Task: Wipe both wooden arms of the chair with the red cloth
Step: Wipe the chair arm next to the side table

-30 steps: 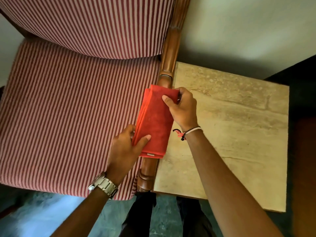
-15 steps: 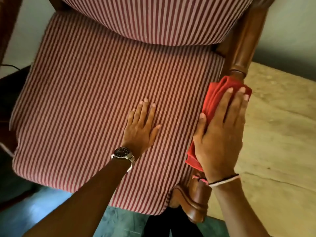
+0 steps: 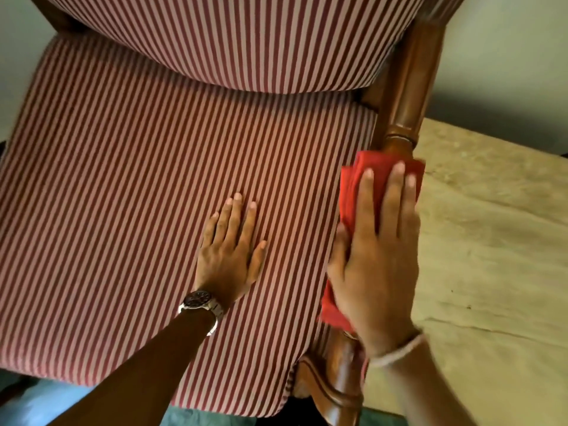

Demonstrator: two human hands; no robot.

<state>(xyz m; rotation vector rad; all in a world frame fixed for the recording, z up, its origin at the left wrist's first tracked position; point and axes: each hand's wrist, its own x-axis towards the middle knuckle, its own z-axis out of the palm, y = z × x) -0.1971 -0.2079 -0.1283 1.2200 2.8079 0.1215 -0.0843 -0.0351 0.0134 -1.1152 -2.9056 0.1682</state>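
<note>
The folded red cloth [image 3: 353, 192] lies along the chair's right wooden arm [image 3: 405, 96]. My right hand [image 3: 375, 265] is pressed flat on top of the cloth, fingers pointing toward the chair's back and thumb wrapped over the cloth's inner edge. The arm's carved front end [image 3: 335, 382] shows below my wrist. My left hand [image 3: 230, 253], with a wristwatch, rests flat and open on the red-and-white striped seat cushion [image 3: 123, 210], holding nothing. The chair's left arm is out of view.
The striped backrest [image 3: 246, 41] overhangs the seat at the top. A beige stone-topped side table [image 3: 491, 241] stands right against the chair's right arm. Pale wall behind, greenish floor below the seat's front edge.
My left hand let go of the cloth and settled flat on the seat. My right hand flattened onto the cloth on the arm. The camera shifted left and closer.
</note>
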